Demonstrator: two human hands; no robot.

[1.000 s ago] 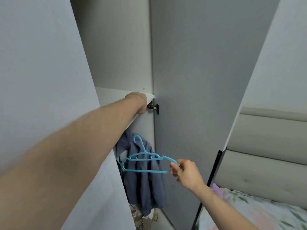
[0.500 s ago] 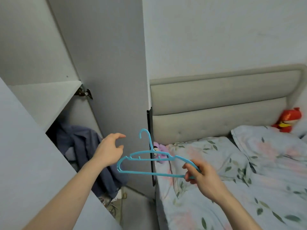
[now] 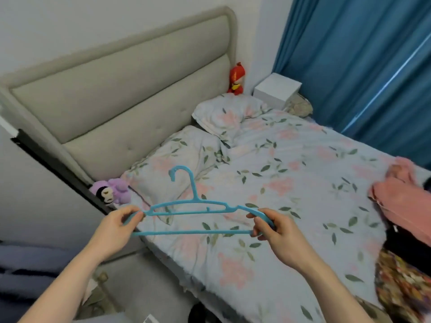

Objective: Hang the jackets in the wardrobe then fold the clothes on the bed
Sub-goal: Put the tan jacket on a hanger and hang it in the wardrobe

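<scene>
Blue plastic forms the clothes hanger (image 3: 190, 207), which is held level in front of the person, above the near edge of the bed (image 3: 268, 264). The left hand (image 3: 114, 229) pinches the left shoulder end of the hanger between thumb and fingers. The right hand (image 3: 277, 236) grips the right shoulder end, with fingers curled round the plastic. The hook points up and curls to the left. The hanger carries no garment.

Below the left forearm, at the lower left edge of the view, a dark blue-grey fabric (image 3: 23, 264) is visible; its type cannot be determined.

The bed is covered with a pale blue floral sheet (image 3: 291, 183) printed with pink flowers and green leaves. At the right edge of the bed lies a pile of clothes: a multicoloured patterned garment (image 3: 405, 283) nearest, a black item (image 3: 405, 243) just beyond it, and a pink garment (image 3: 401, 197) behind that.

A purple plush toy (image 3: 112, 191) sits at the left corner of the mattress, beside a black-edged panel (image 3: 58, 169). Two pillows in the floral fabric lie at the head of the bed: one (image 3: 186, 155) near the centre, the other (image 3: 231, 113) further right and partly overlapping it.

Behind the pillows stands a beige upholstered headboard (image 3: 116, 89). A red plush toy (image 3: 236, 79) rests at its right end. A white box (image 3: 277, 92) stands just beside the toy, in front of a blue curtain (image 3: 361, 66).
</scene>
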